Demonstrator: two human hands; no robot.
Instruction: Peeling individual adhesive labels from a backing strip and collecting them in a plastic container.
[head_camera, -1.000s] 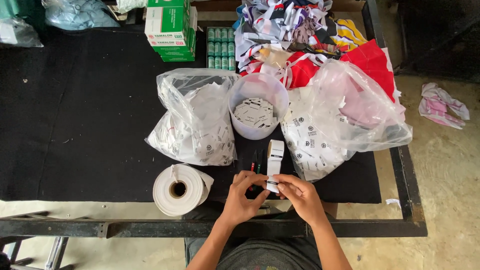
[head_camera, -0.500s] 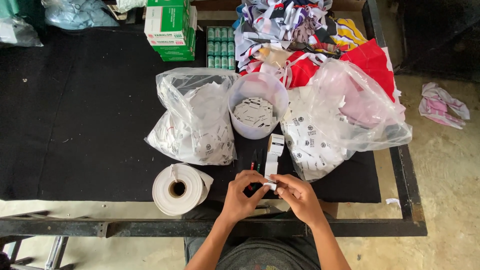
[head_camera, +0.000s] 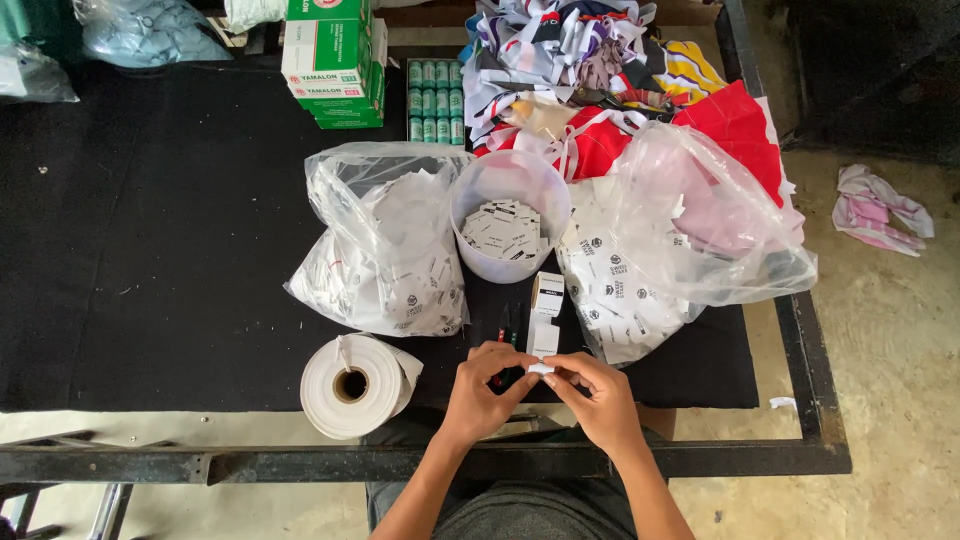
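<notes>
Head view: we are folding a small white label at the counter's near edge

From the left: our left hand (head_camera: 487, 392) and right hand (head_camera: 597, 400) meet, fingers pressed together and pinching the label strip (head_camera: 543, 345), which runs up toward the white tub (head_camera: 510, 215) between two plastic bags. We judge the fold half made; next calls for a firm crease. Compared with a second ago, our hands sit slightly lower and closer

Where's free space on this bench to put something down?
The black cloth tabletop is bare left of the clear plastic bag of white labels and white paper roll, below the green boxes. Crowded: around the white bucket, the right label bag, the fabric pile, and both hands.
</notes>
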